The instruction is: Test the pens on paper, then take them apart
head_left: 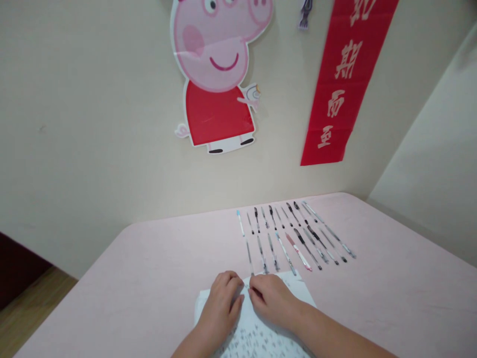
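My left hand (223, 304) rests on a stack of white paper (257, 338) covered in small dark marks, fingers bent and the thumb a little apart. Beside it, my right hand (274, 300) lies on the same paper with fingers curled in; whatever they hold, if anything, is hidden. A slim clear pen (249, 256) lies on the table just beyond my right knuckles, its near end at the hand. Two clear pens, one of them a clear pen (274, 251), lie next to it, with a blue-and-white pen (285, 253) further right.
Several pens stand in two rough rows on the pink tabletop (156, 278), including a pink pen (298, 252) and a black-capped pen (307, 248). Behind the table rises a wall with a cartoon pig cutout (219, 112) and a red banner (335, 99).
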The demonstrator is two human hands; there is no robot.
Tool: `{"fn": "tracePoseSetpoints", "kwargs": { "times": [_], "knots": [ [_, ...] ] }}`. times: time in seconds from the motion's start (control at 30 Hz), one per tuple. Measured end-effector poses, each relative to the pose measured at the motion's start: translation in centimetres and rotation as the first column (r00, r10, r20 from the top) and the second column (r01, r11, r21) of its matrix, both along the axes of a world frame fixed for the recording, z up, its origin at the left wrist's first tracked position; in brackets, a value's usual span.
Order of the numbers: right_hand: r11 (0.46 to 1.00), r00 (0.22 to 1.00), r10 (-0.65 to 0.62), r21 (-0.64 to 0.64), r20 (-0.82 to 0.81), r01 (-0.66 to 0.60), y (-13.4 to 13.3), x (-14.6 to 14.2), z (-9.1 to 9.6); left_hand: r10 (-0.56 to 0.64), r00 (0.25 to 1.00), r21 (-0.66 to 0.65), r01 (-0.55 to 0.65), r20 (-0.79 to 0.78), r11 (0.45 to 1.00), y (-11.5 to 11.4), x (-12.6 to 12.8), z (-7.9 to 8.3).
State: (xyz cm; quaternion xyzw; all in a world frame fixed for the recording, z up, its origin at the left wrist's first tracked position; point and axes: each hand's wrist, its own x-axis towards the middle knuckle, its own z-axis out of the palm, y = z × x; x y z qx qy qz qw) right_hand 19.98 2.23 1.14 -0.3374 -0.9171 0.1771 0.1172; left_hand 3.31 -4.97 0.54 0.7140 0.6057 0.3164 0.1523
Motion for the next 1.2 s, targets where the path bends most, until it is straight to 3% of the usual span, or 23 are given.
{"fn": "tracePoseSetpoints", "kwargs": {
  "times": [0.27, 0.43, 0.6, 0.8, 0.93, 1.03, 1.2],
  "knots": [
    [1.000, 0.999, 0.030, -0.002, 0.013, -0.030, -0.1, 0.1, 0.4, 0.090, 0.996, -0.034, -0.089, 0.009, 0.995, 1.2, 0.1, -0.3],
    [0.998, 0.998, 0.065, 0.024, 0.014, -0.065, -0.2, 0.1, 0.4, 0.158, 0.968, -0.127, -0.184, -0.196, 0.975, 4.8, 1.2, 1.2],
    [0.996, 0.996, 0.085, 0.008, -0.003, -0.085, 0.0, 0.1, -0.1, 0.169, 0.883, -0.284, -0.314, -0.437, 0.906, 8.1, 2.9, 2.5],
    [0.994, 0.994, 0.110, -0.003, -0.001, -0.110, 0.1, 0.2, -0.3, 0.121, 0.844, -0.345, -0.339, -0.522, 0.875, 8.1, 3.1, 2.9],
    [0.994, 0.994, 0.111, -0.001, -0.007, -0.111, 0.1, 0.1, -0.2, 0.101, 0.819, -0.320, -0.331, -0.565, 0.888, 6.7, 1.3, 3.1],
    [0.994, 0.994, 0.105, -0.008, 0.006, -0.105, 0.1, 0.1, 0.0, 0.144, 0.767, -0.272, -0.388, -0.626, 0.881, 5.9, -1.4, 3.2],
    [0.993, 0.993, 0.119, -0.007, 0.000, -0.119, 0.1, 0.2, 0.0, 0.330, 0.603, -0.144, -0.603, -0.726, 0.785, 5.6, -8.4, 3.3]
  ]
}}
